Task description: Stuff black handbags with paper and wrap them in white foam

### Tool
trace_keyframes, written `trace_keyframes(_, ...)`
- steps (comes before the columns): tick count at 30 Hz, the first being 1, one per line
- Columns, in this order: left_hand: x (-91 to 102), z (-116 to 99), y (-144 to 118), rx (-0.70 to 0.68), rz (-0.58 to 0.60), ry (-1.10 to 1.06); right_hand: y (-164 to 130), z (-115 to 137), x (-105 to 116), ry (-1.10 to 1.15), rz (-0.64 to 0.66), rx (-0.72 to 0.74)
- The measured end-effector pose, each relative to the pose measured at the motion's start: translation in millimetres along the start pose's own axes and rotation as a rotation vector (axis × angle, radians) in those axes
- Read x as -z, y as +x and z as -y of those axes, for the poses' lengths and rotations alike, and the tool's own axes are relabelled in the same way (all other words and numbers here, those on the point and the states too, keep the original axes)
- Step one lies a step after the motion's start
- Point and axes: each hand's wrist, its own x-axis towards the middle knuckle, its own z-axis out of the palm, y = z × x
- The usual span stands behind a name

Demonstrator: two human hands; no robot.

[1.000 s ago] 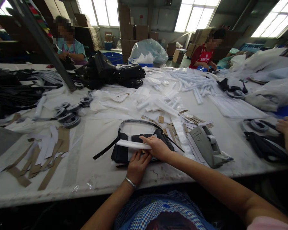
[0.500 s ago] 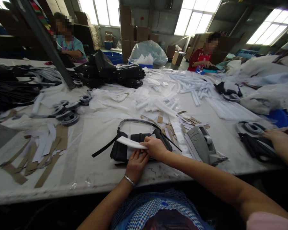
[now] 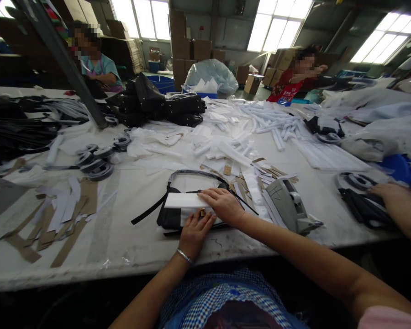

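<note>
A small black bag (image 3: 169, 217) with a thin strap (image 3: 192, 173) lies near the table's front edge. A white foam strip (image 3: 182, 200) lies flat across the bag's top. My right hand (image 3: 222, 205) rests palm down on the strip's right end, pressing it onto the bag. My left hand (image 3: 194, 233) sits at the bag's near edge, fingertips on its front beside a small gold clasp (image 3: 202, 211). What lies under either palm is hidden.
A grey tape dispenser (image 3: 289, 203) stands right of the bag. Brown and white paper strips (image 3: 61, 214) litter the left. Tape rolls (image 3: 96, 164), white foam pieces (image 3: 246, 137) and black bags (image 3: 157, 107) lie farther back. Another person's hand (image 3: 393, 201) is at right; two people sit across.
The white strip, held tilted above the bag before, now lies flat on it. My right hand has gone from pinching it to pressing it down.
</note>
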Motion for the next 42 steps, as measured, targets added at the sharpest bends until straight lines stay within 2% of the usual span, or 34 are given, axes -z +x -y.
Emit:
trace_keyframes(6,-0.7,-2.9,-2.2,0.02,0.013,0.001,-24.3,-6.7,-25.4,0.138,0.105,0.012)
trace_keyframes(10,-0.3,-2.3,-2.4,0.022,0.045,-0.001,-28.7,-11.8,-22.6,0.18,0.138,0.111)
trace_keyframes(14,1.5,-0.9,-1.2,-0.002,0.044,-0.007,-29.9,-13.9,-21.1,0.208,0.136,0.091)
trace_keyframes(24,2.6,2.2,-5.5,-0.057,-0.095,-0.014,-34.5,-16.8,-32.1,0.26,0.127,0.068)
trace_keyframes(35,26.4,-11.5,9.7,0.064,-0.076,0.121,-36.9,-17.3,-34.1,0.296,0.098,0.065)
trace_keyframes(38,27.1,-8.1,18.8,0.02,0.002,0.114,-36.8,-16.7,-36.0,0.315,0.094,0.07)
trace_keyframes(42,16.8,-4.4,20.9,-0.08,0.142,0.099,-32.2,-16.2,-42.9,0.342,0.054,0.043)
